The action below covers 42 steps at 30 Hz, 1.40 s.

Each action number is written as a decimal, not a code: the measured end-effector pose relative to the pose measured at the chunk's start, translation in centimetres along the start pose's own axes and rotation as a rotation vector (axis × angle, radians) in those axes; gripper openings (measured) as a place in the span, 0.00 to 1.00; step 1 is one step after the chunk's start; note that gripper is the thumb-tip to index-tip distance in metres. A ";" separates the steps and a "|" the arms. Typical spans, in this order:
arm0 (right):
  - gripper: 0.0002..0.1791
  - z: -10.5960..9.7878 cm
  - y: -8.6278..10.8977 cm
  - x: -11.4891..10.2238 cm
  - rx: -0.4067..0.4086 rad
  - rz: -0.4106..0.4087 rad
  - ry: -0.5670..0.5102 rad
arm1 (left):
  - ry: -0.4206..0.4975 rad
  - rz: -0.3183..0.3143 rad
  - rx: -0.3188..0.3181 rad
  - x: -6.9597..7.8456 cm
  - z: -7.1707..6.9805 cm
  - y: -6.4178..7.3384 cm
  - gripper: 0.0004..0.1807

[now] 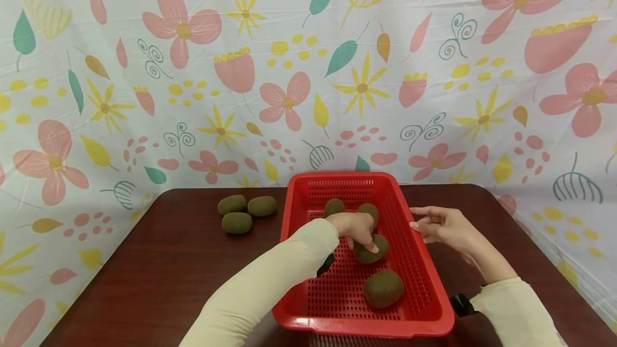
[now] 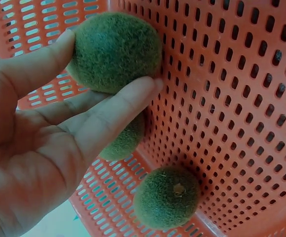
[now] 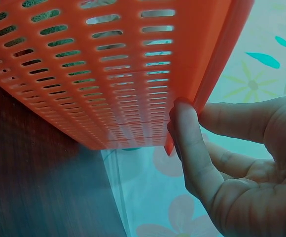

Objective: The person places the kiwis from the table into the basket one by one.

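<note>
Inside a red plastic basket [image 1: 308, 304], my left hand [image 1: 355, 226] grips a brown fuzzy kiwi [image 1: 373, 253] between thumb and fingers. The left wrist view shows this kiwi [image 2: 116, 52] close to the slotted side wall, with two more kiwis beyond it. In the head view, one kiwi [image 1: 384, 289] lies nearer the basket's front, and two others [image 1: 334, 207] sit toward the back, partly behind the hand. My right hand [image 1: 445, 232] pinches the basket's right rim [image 3: 209, 59], thumb and fingers on either side of it.
Three kiwis [image 1: 237, 223] lie grouped on the dark wooden table [image 1: 193, 272], left of the basket. A flower-printed cloth [image 1: 289, 68] hangs behind the table and along its sides.
</note>
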State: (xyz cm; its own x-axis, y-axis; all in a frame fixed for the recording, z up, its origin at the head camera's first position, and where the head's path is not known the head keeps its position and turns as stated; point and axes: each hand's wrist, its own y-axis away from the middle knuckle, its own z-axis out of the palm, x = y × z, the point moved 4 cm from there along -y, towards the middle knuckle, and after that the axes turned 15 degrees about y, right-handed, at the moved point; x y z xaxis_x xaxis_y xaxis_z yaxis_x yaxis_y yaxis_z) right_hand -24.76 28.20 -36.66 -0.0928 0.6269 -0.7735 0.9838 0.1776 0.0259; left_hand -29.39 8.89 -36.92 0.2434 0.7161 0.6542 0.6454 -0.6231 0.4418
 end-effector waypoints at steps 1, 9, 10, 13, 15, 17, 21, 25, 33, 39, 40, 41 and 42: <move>0.35 0.0 0.0 0.0 0.000 0.004 -0.001 | 0.013 0.002 -0.005 -0.1 0.0 0.0 0.23; 0.35 0.1 0.0 0.2 -0.003 0.005 -0.006 | 0.100 -0.002 -0.054 -0.5 -0.1 0.1 0.17; 0.35 0.0 0.0 0.2 -0.003 0.002 -0.006 | 0.100 -0.002 -0.055 -0.5 -0.1 0.1 0.17; 0.35 -0.1 -0.1 0.2 0.002 0.008 -0.004 | 0.091 -0.006 -0.053 -0.6 -0.2 0.1 0.16; 0.35 -0.1 -0.1 0.2 0.002 0.005 -0.004 | 0.087 -0.013 -0.052 -0.5 -0.2 0.1 0.17; 0.35 -0.1 0.0 0.1 0.002 0.004 -0.003 | 0.081 -0.023 -0.050 -0.5 -0.2 0.1 0.16; 0.35 -0.1 0.0 0.1 0.001 0.002 -0.003 | 0.065 -0.030 -0.050 -0.3 -0.3 0.1 0.14; 0.34 -0.1 0.0 0.1 0.001 0.004 -0.005 | 0.056 -0.032 -0.053 -0.2 -0.6 0.2 0.13; 0.34 0.0 -0.1 0.1 -0.005 -0.003 -0.010 | 0.037 -0.024 -0.047 0.0 -1.6 0.8 0.14; 0.34 0.0 -0.1 0.0 -0.006 -0.005 -0.007 | 0.053 0.005 -0.021 0.2 -2.6 1.5 0.18; 0.34 0.0 0.0 0.0 -0.006 -0.004 -0.007 | 0.057 0.012 -0.013 0.2 -2.7 1.7 0.19; 0.34 0.0 0.0 0.0 -0.005 -0.003 -0.007 | 0.071 0.020 -0.005 0.2 -2.9 1.8 0.19; 0.34 0.0 0.0 -0.1 -0.005 -0.002 -0.006 | 0.085 0.026 0.005 0.2 -3.1 2.0 0.19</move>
State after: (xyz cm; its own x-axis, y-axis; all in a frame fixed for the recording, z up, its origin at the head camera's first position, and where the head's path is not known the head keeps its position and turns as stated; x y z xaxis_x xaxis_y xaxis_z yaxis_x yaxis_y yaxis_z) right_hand -24.74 28.19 -36.59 -0.0942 0.6222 -0.7771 0.9828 0.1827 0.0272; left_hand -30.34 6.80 -34.00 0.1980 0.6700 0.7155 0.6430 -0.6397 0.4211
